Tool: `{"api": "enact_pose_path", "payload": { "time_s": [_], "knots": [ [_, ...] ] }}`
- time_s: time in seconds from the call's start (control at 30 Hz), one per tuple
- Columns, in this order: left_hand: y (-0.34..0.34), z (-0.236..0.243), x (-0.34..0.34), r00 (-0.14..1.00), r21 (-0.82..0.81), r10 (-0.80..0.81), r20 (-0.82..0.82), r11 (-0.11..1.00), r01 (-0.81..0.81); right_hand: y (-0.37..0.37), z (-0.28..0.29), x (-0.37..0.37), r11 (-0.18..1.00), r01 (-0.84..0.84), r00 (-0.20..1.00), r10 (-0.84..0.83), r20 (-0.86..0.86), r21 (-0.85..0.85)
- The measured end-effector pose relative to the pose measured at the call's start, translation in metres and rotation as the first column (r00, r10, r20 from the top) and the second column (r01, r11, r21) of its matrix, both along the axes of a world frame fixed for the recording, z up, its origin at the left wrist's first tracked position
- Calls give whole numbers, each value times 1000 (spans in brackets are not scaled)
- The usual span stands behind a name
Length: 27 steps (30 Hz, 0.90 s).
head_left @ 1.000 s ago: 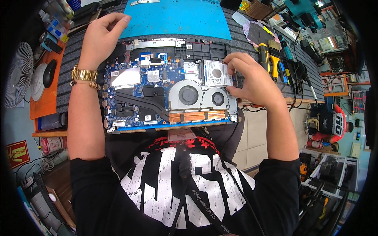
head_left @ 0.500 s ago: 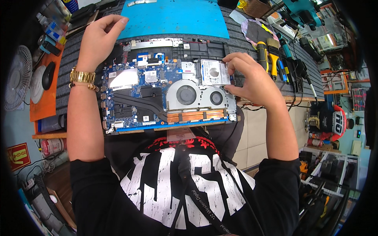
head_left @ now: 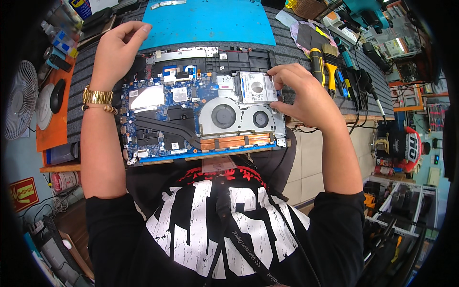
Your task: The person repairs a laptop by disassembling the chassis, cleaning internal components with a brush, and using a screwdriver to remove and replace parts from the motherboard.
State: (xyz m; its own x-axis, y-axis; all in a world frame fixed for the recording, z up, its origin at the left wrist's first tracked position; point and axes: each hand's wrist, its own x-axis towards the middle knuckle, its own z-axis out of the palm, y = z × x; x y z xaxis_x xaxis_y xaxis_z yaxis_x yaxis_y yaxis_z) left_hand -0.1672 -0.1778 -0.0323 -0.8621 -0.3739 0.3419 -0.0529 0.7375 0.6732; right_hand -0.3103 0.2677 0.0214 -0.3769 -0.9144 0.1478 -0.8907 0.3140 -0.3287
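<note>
An opened laptop chassis (head_left: 185, 117) lies in front of me, its blue circuit board, two fans and copper heat pipes exposed. A silver hard drive (head_left: 251, 90) sits at its right side, beyond the smaller fan. My right hand (head_left: 303, 98) has its fingers at the drive's far right corner and its thumb at the near right corner, gripping that end. My left hand (head_left: 119, 50), with a gold watch (head_left: 98, 96) on the wrist, is over the chassis's far left corner. Its thumb and curled fingers are closed together; anything between them is hidden.
A blue mat (head_left: 210, 24) lies beyond the chassis on the grey ribbed bench top. Yellow-handled brushes (head_left: 330, 71) and other hand tools lie to the right, with cables beside them. At the left stands a white fan (head_left: 20, 98); a blue microscope-like device (head_left: 366, 12) stands far right.
The whole view has shifted slightly. Both hands keep nearly the same positions, the right one still at the hard drive's right end.
</note>
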Motion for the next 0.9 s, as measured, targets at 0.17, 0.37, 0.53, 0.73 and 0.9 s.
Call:
{"api": "enact_pose_path", "payload": {
  "time_s": [0.17, 0.37, 0.53, 0.73, 0.9],
  "knots": [
    [2, 1, 1, 1000, 5, -9, -7, 1000, 9, 2, -2, 0, 999, -10, 1000, 10, -11, -51],
    [1, -6, -2, 992, 20, -25, -124, 999, 28, 2, -4, 0, 998, -5, 1000, 6, 14, -68],
    [3, -6, -3, 992, 26, -37, -121, 999, 40, 3, -6, 0, 995, -14, 1000, 14, -6, -96],
    [4, 0, -1, 1000, 39, -18, -1, 999, 18, 7, -5, 2, 996, 55, 998, -53, 35, -64],
    [6, 3, 0, 1000, 56, -25, -1, 998, 25, 29, -8, -5, 987, 135, 990, -132, 43, -92]
  ]
}}
